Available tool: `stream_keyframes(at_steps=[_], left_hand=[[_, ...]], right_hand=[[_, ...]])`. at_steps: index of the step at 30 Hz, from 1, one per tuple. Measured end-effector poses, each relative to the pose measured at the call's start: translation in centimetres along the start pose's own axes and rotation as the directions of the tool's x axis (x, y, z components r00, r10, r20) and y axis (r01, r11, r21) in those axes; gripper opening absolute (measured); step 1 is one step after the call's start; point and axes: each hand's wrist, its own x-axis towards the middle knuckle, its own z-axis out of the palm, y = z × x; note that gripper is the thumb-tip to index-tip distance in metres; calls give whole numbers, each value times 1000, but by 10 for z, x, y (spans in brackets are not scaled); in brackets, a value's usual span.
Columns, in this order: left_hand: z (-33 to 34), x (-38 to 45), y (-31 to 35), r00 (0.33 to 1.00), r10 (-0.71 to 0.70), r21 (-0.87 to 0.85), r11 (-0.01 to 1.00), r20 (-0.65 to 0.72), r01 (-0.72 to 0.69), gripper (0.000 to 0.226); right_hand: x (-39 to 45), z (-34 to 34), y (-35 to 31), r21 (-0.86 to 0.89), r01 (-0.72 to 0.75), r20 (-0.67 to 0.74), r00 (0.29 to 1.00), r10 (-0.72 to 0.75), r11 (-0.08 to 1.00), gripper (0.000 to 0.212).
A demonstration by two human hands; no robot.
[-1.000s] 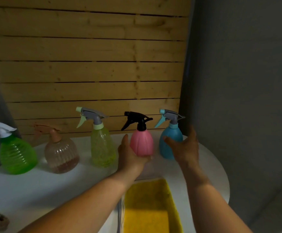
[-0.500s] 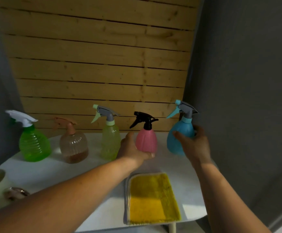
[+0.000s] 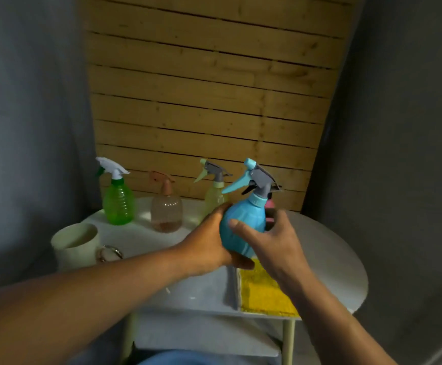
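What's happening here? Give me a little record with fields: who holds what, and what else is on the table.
Held: blue spray bottle, tilted, nozzle pointing left
Left hand: cups its lower left side
Right hand: grips its right side, thumb on front
Back row: green bottle, peach bottle, yellow-green bottle, pink bottle mostly hidden
Also on table: cream cup, yellow cloth

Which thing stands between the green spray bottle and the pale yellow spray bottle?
A clear peach-topped spray bottle stands there on the table, in the head view.

Head camera, downward, seemingly near table [image 3: 333,254].
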Motion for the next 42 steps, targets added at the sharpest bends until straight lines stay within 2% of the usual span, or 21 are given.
stream_keyframes(at_steps=[4,7,11,14,18,19,22,23,27,31,33,35,37,39,41,42], left_hand=[[-17,-65,-26,991,-62,-83,995,-117,53,97],[-27,-103,-43,973,-94,-26,996,-212,90,100],[-37,-144,-59,946,-171,-14,985,-276,174,103],[-35,-161,-65,935,-180,24,980,-306,196,94],[-36,-177,-76,947,-168,127,970,-275,209,92],[-37,-179,-77,950,-168,142,967,-262,210,94],[-38,-187,-78,958,-165,114,974,-234,196,95],[-40,-188,-78,961,-167,100,976,-222,193,95],[-55,-192,-79,972,-221,-91,973,-84,213,94],[-74,-197,-85,977,-212,-220,953,-4,206,74],[-77,-200,-86,971,-235,-346,909,39,234,65],[-76,-198,-88,960,-280,-496,830,25,256,55],[-74,-195,-91,919,-395,-611,726,4,315,46],[-74,-194,-89,887,-456,-607,685,75,403,53],[-77,-196,-86,894,-438,-570,714,90,407,74],[-80,-196,-85,910,-409,-528,760,62,378,87]], right_hand=[[-44,41,6,6,-31,164,986,29,1000,75],[-65,58,8,-10,-26,251,967,28,1000,70],[-77,67,1,12,18,293,956,-21,1000,83],[-79,64,-8,72,45,254,965,-62,996,75],[-73,67,-11,16,70,296,953,-72,997,40],[-70,66,-11,-9,81,322,944,-73,997,39],[-66,66,-8,-79,61,416,909,-22,995,57],[-66,65,-6,-103,57,434,901,-6,993,57],[-62,63,-6,-108,8,517,855,49,994,42],[-59,62,-5,-81,-72,570,815,105,994,34],[-60,63,-4,-83,-97,595,793,128,992,38],[-58,62,-2,-62,-132,596,790,143,989,40],[-56,62,-2,-24,-176,591,791,156,984,41],[-56,64,-2,-12,-200,570,804,171,980,43],[-57,68,0,-7,-242,539,816,207,970,44],[-57,70,1,-3,-272,525,819,233,962,44]])
